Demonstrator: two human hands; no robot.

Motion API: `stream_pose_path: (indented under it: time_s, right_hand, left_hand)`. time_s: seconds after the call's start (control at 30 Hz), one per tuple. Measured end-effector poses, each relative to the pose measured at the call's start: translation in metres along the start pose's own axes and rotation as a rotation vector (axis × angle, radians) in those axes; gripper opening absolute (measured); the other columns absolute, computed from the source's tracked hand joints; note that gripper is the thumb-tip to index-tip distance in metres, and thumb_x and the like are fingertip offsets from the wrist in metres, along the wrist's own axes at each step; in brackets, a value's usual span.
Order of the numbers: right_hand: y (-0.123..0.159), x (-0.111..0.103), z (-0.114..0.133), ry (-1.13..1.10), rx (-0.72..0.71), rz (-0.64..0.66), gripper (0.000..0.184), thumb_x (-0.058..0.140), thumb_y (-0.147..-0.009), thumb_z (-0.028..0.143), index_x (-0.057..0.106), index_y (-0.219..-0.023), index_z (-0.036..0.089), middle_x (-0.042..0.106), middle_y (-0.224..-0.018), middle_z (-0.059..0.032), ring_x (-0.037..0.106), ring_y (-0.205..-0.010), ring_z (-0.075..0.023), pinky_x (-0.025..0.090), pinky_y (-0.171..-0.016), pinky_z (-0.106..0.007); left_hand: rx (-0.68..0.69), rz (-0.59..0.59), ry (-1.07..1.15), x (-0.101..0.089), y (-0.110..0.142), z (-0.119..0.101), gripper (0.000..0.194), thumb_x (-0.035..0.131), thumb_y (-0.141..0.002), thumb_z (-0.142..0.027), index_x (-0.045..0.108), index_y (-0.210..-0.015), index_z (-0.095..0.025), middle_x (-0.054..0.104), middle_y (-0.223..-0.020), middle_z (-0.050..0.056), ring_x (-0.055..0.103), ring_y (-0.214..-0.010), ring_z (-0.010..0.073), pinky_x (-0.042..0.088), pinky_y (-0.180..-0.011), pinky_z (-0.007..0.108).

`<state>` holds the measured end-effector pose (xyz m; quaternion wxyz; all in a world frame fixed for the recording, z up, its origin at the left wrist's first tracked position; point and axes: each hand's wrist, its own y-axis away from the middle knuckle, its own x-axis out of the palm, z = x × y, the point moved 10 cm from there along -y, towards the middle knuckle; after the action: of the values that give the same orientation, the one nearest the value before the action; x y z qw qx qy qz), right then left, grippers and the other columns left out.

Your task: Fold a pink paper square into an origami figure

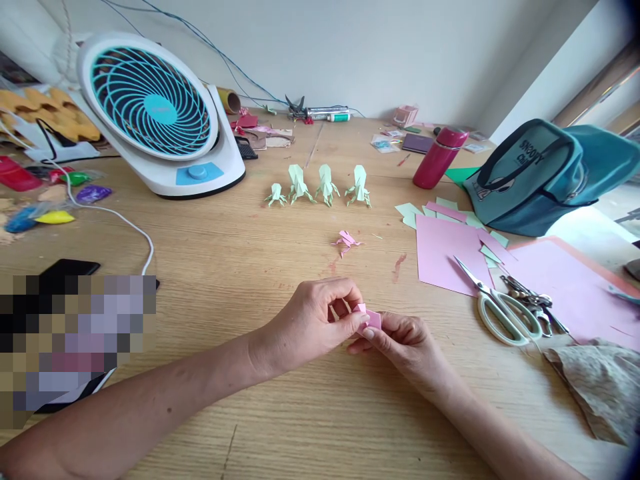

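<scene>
Between my two hands, just above the wooden table [280, 413], is a small folded piece of pink paper [373, 320]. My left hand [325, 310] pinches its left side between thumb and fingers. From the right, my right hand [400, 337] grips the same paper, thumb on top and fingers partly hidden behind it. Beyond the hands lies a small pink origami figure [346, 240] with thin legs. Farther back, several pale green origami figures [326, 185] stand in a row, the leftmost one smaller.
White-handled scissors [507, 317] lie at right beside keys [535, 303], pink paper sheets [445, 250] and a crumpled cloth [595, 387]. Behind them are a teal bag [540, 173] and a red bottle [440, 158]. A fan [160, 110] and a white cable [125, 217] occupy the left.
</scene>
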<state>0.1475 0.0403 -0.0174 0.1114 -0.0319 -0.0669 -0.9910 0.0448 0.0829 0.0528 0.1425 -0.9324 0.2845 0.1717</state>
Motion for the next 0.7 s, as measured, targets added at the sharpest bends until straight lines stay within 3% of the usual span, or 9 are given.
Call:
stream_pose_path:
  time_s: [0.27,0.5,0.7]
  right_hand:
    - [0.002,-0.001,0.007,0.097,-0.068,-0.005,0.035,0.068,-0.087,0.054,0.082,-0.081,0.022,0.074,-0.068,-0.0036,0.068,-0.070,-0.0192,0.054,-0.068,-0.029]
    - [0.004,-0.007,0.008,0.106,-0.118,-0.084,0.027,0.078,-0.081,0.046,0.080,-0.072,0.021,0.065,-0.065,0.0004,0.054,-0.063,-0.0139,0.044,-0.059,-0.024]
    - [0.004,-0.008,0.004,0.075,-0.078,-0.121,0.029,0.079,-0.078,0.048,0.080,-0.070,0.020,0.066,-0.061,-0.0007,0.057,-0.062,-0.0155,0.046,-0.060,-0.025]
  left_hand:
    - [0.094,0.051,-0.006,0.003,0.003,-0.015,0.013,0.070,-0.085,-0.014,0.061,-0.076,-0.014,0.061,-0.074,-0.003,0.058,-0.061,0.0047,0.045,-0.052,0.013]
    - [0.227,-0.032,-0.051,0.001,0.009,-0.030,0.014,0.072,-0.083,-0.009,0.061,-0.076,-0.014,0.057,-0.073,-0.003,0.053,-0.063,0.0059,0.041,-0.054,0.016]
    - [0.030,0.032,0.026,0.005,0.004,-0.012,0.011,0.069,-0.084,-0.012,0.063,-0.075,-0.014,0.062,-0.072,-0.002,0.055,-0.061,0.0058,0.042,-0.053,0.014]
